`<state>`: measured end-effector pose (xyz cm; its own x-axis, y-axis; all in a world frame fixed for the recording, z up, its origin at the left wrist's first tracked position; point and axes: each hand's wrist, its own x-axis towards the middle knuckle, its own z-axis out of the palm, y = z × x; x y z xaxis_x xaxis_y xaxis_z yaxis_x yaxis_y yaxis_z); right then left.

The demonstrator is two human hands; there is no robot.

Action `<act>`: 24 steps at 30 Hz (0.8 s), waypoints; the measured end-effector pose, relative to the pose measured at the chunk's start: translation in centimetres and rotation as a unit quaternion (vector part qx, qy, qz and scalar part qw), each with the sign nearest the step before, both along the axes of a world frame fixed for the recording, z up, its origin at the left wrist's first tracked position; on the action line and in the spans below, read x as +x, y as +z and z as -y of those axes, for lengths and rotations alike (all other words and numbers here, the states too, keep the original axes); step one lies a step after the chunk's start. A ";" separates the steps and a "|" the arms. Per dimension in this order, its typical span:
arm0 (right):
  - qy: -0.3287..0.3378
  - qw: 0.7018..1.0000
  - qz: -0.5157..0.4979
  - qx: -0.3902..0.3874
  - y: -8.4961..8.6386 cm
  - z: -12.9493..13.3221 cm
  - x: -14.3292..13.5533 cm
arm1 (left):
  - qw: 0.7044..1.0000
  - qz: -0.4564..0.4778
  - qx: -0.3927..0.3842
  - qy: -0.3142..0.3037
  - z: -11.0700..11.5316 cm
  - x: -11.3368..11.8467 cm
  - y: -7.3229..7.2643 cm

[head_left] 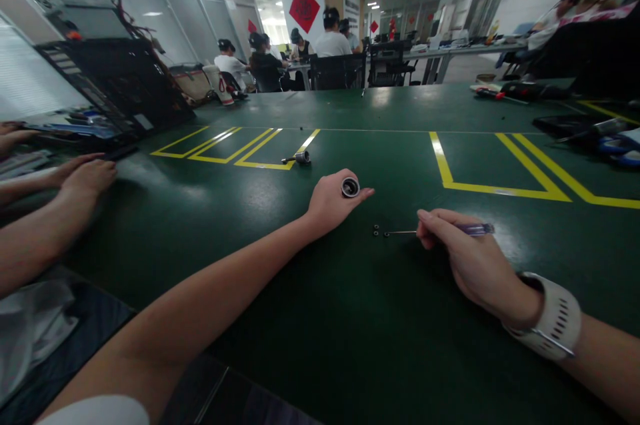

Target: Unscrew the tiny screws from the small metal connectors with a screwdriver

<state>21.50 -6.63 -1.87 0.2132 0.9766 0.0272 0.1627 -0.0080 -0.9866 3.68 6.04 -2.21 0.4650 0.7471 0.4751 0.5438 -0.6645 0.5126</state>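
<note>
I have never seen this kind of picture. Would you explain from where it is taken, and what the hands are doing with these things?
There is no machine: a head-worn camera looks forward and down at the wearer's bare hands. The left hand holds a hollow metal cylinder, its open end facing us. The right hand holds a thin screwdriver, its tip at one of three small dark rings on the green table. Farther back lies another metal part beside yellow tape.

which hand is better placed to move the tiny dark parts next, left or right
Probably the right hand: it holds a purple-handled tool whose tip is at one of the small dark parts, while the left hand is occupied with a metal cylinder.
</note>
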 end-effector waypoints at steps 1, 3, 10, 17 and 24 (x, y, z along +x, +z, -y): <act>0.004 1.000 0.013 -0.004 0.0 0.0 0.0 | 1.000 0.006 -0.013 -0.014 0.0 0.0 -0.1; 0.010 0.999 0.045 -0.005 -0.1 0.0 0.1 | 0.999 -0.002 -0.016 -0.041 0.3 0.2 -0.1; -0.001 0.986 0.166 0.022 1.2 0.5 0.5 | 0.984 -0.147 0.065 -0.075 1.8 0.6 1.1; -0.003 0.980 0.197 0.007 1.7 0.7 0.0 | 0.984 -0.142 -0.005 -0.110 1.8 0.2 1.9; -0.023 0.975 0.201 0.094 0.9 1.3 0.0 | 0.993 -0.018 -0.069 -0.096 1.5 0.4 0.7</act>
<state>21.49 -7.90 -0.93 0.1913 0.9363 0.2945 0.5405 0.1500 -0.8279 4.10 4.58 -1.47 0.6193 0.7005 0.3545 0.4339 -0.6817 0.5891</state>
